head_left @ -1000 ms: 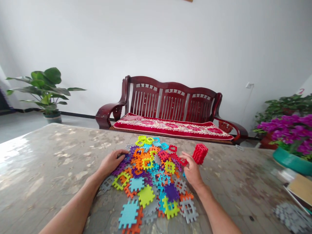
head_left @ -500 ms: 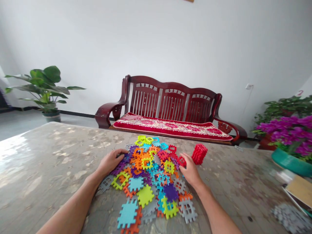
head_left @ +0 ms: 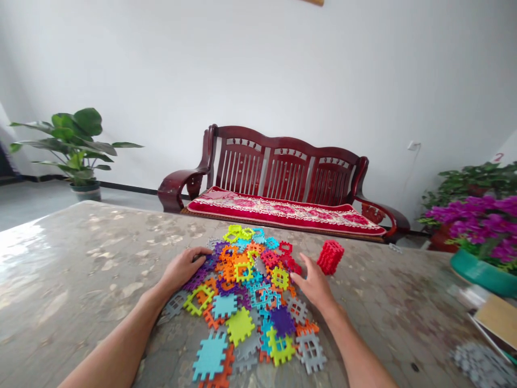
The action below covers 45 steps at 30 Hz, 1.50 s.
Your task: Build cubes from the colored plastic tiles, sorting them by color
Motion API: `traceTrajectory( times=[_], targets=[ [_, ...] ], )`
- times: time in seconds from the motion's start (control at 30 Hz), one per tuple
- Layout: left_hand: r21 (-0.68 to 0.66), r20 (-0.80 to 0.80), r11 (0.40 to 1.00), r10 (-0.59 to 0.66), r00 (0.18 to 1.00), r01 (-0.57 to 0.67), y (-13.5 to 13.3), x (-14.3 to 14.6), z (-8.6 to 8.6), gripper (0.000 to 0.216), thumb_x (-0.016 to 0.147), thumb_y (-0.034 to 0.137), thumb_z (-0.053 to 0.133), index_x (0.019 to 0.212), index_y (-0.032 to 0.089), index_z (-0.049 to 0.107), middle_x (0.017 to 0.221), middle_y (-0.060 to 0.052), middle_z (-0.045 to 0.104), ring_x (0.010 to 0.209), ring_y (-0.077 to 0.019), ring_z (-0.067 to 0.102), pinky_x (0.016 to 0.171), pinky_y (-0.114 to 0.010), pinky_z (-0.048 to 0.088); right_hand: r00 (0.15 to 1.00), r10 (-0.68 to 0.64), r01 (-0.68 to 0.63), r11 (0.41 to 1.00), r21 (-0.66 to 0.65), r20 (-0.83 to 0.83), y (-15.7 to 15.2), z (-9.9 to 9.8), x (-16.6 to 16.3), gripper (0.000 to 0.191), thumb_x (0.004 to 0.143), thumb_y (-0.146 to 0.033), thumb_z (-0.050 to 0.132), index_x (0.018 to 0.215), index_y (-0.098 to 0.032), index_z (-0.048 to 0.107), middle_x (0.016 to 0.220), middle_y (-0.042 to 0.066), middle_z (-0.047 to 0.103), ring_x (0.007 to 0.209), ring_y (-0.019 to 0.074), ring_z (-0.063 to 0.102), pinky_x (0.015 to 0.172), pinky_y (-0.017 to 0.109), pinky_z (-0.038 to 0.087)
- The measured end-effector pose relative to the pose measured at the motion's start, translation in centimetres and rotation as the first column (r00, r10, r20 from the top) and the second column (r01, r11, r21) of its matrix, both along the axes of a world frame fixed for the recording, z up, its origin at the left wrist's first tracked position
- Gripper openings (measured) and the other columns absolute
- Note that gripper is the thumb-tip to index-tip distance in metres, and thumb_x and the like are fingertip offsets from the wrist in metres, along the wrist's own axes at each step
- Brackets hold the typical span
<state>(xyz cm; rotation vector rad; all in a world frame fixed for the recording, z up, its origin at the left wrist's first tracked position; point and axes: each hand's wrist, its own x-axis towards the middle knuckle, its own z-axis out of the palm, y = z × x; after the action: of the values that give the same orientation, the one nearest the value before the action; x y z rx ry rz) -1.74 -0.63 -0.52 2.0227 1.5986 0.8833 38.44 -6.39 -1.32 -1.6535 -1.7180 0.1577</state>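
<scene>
A heap of flat, notched plastic tiles (head_left: 246, 293) in many colours lies on the marble-patterned table (head_left: 81, 280). My left hand (head_left: 183, 268) rests palm down on the heap's left edge, fingers curled loosely over purple and grey tiles, holding nothing. My right hand (head_left: 314, 283) lies on the heap's right edge with its fingers stretched toward red tiles (head_left: 291, 264), holding nothing. A red tower built from tiles (head_left: 330, 256) stands tilted just right of that hand, apart from it.
A dark wooden bench with a red cushion (head_left: 283, 186) stands beyond the table. A teal pot of purple flowers (head_left: 482, 237) and some books (head_left: 496, 318) sit at the right. A stack of grey tiles (head_left: 479, 364) lies near the right front. A potted plant (head_left: 76, 151) stands on the floor at the left.
My right hand has let go of a red tile it pinched and now lies open, drawn slightly back from the red tower. The left hand has stayed in place.
</scene>
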Motion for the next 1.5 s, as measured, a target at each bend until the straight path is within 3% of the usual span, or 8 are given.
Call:
traceTrajectory(
  times=[0.17, 0.47, 0.63, 0.8, 0.93, 1.07, 1.4, 1.5],
  targets=[
    [-0.022, -0.016, 1.000, 0.003, 1.000, -0.003, 0.0, 0.0, 0.0, 0.038, 0.076, 0.039, 0.047, 0.102, 0.024, 0.071, 0.107, -0.001, 0.074, 0.101, -0.0240, 0.066, 0.097, -0.033, 0.046, 0.997, -0.035, 0.037, 0.999, -0.024, 0.064, -0.4, 0.3, 0.5, 0.056, 0.076, -0.037, 0.064, 0.129, -0.021, 0.056, 0.113, 0.009, 0.070, 0.106, 0.0287, 0.062, 0.096, 0.045, 0.045],
    [-0.019, -0.011, 1.000, 0.007, 1.000, -0.007, 0.2, -0.1, -0.2, 0.038, 0.075, 0.039, 0.047, 0.102, 0.024, 0.071, 0.107, -0.002, 0.074, 0.102, -0.0241, 0.066, 0.097, -0.033, 0.046, 0.999, 0.021, -0.020, 1.000, -0.004, 0.025, -0.3, 0.1, 0.3, 0.046, 0.077, -0.033, 0.063, 0.121, -0.022, 0.061, 0.110, 0.008, 0.071, 0.102, 0.0256, 0.064, 0.094, 0.042, 0.048],
    [-0.014, -0.030, 1.000, 0.009, 1.000, -0.009, 0.4, -0.2, -0.4, 0.039, 0.075, 0.039, 0.047, 0.101, 0.024, 0.071, 0.107, -0.001, 0.075, 0.101, -0.0240, 0.066, 0.096, -0.032, 0.047, 0.994, -0.010, -0.016, 0.973, 0.230, 0.110, -1.1, 2.4, -0.4, 0.041, 0.080, -0.035, 0.061, 0.118, -0.021, 0.063, 0.114, 0.009, 0.067, 0.108, 0.0249, 0.059, 0.098, 0.041, 0.045],
    [-0.011, -0.013, 1.000, 0.001, 1.000, -0.001, 0.5, -0.3, -0.5, 0.038, 0.075, 0.040, 0.047, 0.100, 0.024, 0.071, 0.106, -0.002, 0.075, 0.101, -0.0243, 0.066, 0.096, -0.033, 0.047, 0.976, -0.199, 0.145, 0.890, 0.432, 0.083, -1.0, 5.9, 2.0, 0.039, 0.084, -0.041, 0.055, 0.114, -0.018, 0.065, 0.113, 0.012, 0.065, 0.108, 0.0261, 0.056, 0.099, 0.042, 0.042],
    [-0.003, -0.002, 1.000, 0.000, 1.000, 0.000, 0.5, -0.4, -0.6, 0.037, 0.075, 0.042, 0.049, 0.098, 0.026, 0.072, 0.105, -0.001, 0.075, 0.101, -0.0243, 0.067, 0.097, -0.032, 0.047, 0.912, -0.403, 0.346, 0.857, 0.382, 0.077, -0.4, 7.6, 5.3, 0.043, 0.083, -0.047, 0.052, 0.109, -0.017, 0.068, 0.104, 0.013, 0.068, 0.097, 0.0273, 0.058, 0.092, 0.041, 0.042],
    [0.009, -0.002, 1.000, -0.001, 1.000, 0.001, 0.6, -0.5, -0.9, 0.036, 0.075, 0.042, 0.049, 0.098, 0.026, 0.072, 0.104, -0.001, 0.075, 0.100, -0.0240, 0.067, 0.096, -0.031, 0.047, 0.844, -0.513, 0.441, 0.830, 0.341, 0.157, 0.2, 8.4, 7.2, 0.046, 0.081, -0.052, 0.052, 0.105, -0.017, 0.070, 0.099, 0.014, 0.070, 0.090, 0.0281, 0.058, 0.085, 0.040, 0.042],
    [-0.006, -0.008, 1.000, 0.003, 1.000, -0.003, 0.6, -0.5, -0.8, 0.037, 0.075, 0.042, 0.049, 0.099, 0.026, 0.072, 0.106, -0.001, 0.075, 0.101, -0.0243, 0.066, 0.098, -0.032, 0.046, 0.782, -0.557, 0.515, 0.830, 0.213, 0.280, 0.3, 8.3, 7.4, 0.046, 0.078, -0.055, 0.058, 0.108, -0.022, 0.070, 0.097, 0.013, 0.071, 0.085, 0.0289, 0.057, 0.074, 0.039, 0.041],
    [-0.019, 0.003, 1.000, 0.006, 1.000, -0.006, 0.4, -0.3, -0.4, 0.037, 0.074, 0.042, 0.049, 0.098, 0.026, 0.072, 0.106, -0.002, 0.075, 0.102, -0.0248, 0.066, 0.098, -0.033, 0.046, 0.791, -0.549, 0.492, 0.833, 0.252, 0.271, 0.1, 8.3, 7.5, 0.047, 0.079, -0.053, 0.057, 0.110, -0.019, 0.069, 0.101, 0.015, 0.070, 0.088, 0.0300, 0.058, 0.079, 0.041, 0.042]
  ],
)
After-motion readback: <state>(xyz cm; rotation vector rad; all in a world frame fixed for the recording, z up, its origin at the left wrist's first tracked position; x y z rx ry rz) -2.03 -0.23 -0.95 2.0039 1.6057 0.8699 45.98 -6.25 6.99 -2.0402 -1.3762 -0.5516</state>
